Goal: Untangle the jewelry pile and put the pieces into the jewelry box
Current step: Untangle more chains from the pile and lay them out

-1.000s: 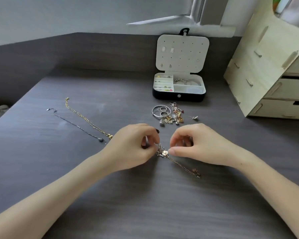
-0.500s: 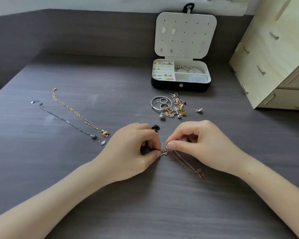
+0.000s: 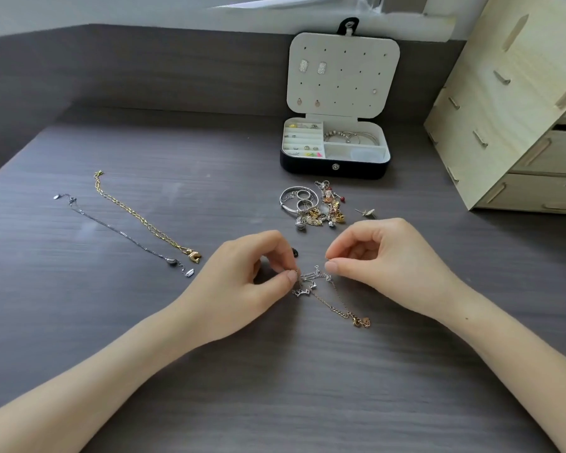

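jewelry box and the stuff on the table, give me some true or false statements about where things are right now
1. The jewelry box stands open with its lid upright. True.
2. The left hand and the right hand both pinch the tangled chains between them. True.
3. The gold chain lies inside the box. False: it lies stretched out on the table, beside the silver chain, left of the hands.
4. The jewelry pile sits between the box and the hands. True.
5. The wooden drawer unit stands at the table's left side. False: it stands on the right.
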`<move>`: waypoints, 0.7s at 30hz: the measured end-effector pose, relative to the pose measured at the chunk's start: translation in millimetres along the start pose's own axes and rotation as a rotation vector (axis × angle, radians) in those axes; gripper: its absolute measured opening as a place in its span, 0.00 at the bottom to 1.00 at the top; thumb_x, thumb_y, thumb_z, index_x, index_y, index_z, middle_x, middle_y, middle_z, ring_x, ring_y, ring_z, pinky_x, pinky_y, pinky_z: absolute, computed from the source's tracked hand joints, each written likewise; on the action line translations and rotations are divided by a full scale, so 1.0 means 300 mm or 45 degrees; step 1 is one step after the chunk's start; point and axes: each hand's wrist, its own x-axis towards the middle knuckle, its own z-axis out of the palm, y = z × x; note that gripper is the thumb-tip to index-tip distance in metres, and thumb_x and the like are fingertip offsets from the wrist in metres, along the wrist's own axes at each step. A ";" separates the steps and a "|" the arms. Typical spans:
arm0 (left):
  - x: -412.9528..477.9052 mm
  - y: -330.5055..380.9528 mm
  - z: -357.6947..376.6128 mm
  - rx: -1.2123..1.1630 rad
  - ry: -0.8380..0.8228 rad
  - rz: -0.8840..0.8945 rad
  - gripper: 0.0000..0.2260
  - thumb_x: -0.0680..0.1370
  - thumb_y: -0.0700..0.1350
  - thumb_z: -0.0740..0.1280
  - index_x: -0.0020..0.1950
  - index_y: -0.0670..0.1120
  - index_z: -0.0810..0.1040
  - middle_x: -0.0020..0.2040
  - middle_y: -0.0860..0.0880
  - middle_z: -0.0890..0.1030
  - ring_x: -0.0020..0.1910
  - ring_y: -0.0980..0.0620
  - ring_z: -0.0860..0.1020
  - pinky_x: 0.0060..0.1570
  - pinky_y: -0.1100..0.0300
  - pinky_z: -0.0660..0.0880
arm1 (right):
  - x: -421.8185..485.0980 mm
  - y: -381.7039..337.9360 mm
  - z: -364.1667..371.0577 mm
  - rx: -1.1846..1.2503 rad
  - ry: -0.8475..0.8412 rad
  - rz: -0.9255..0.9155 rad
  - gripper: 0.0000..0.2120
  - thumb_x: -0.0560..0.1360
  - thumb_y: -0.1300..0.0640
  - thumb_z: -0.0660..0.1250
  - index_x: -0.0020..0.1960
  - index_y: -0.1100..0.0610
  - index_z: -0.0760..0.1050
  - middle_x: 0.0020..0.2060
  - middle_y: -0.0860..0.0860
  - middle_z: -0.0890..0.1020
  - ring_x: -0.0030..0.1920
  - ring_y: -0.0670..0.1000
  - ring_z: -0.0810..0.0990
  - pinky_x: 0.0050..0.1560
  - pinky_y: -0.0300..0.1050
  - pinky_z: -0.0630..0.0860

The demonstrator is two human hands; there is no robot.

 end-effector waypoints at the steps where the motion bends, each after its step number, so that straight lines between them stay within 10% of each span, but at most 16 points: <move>1: -0.001 0.000 0.001 -0.015 -0.004 0.002 0.03 0.71 0.47 0.66 0.40 0.48 0.77 0.39 0.53 0.81 0.33 0.50 0.72 0.34 0.60 0.67 | 0.000 0.007 -0.001 -0.079 0.020 -0.047 0.05 0.67 0.63 0.75 0.38 0.55 0.82 0.32 0.47 0.82 0.34 0.45 0.78 0.37 0.34 0.75; 13: 0.019 -0.016 0.014 -0.017 0.075 -0.099 0.07 0.78 0.44 0.66 0.42 0.53 0.72 0.36 0.56 0.81 0.32 0.57 0.72 0.35 0.69 0.65 | 0.058 0.072 0.024 -0.636 0.364 -0.332 0.05 0.70 0.61 0.70 0.45 0.56 0.81 0.38 0.48 0.77 0.35 0.47 0.72 0.41 0.40 0.69; 21: 0.015 -0.015 0.000 -0.096 0.005 -0.090 0.04 0.74 0.51 0.62 0.43 0.52 0.72 0.37 0.60 0.81 0.36 0.54 0.77 0.39 0.62 0.70 | -0.070 0.006 0.026 -0.718 -0.154 -0.377 0.13 0.66 0.37 0.63 0.37 0.46 0.76 0.34 0.40 0.75 0.38 0.43 0.70 0.38 0.41 0.69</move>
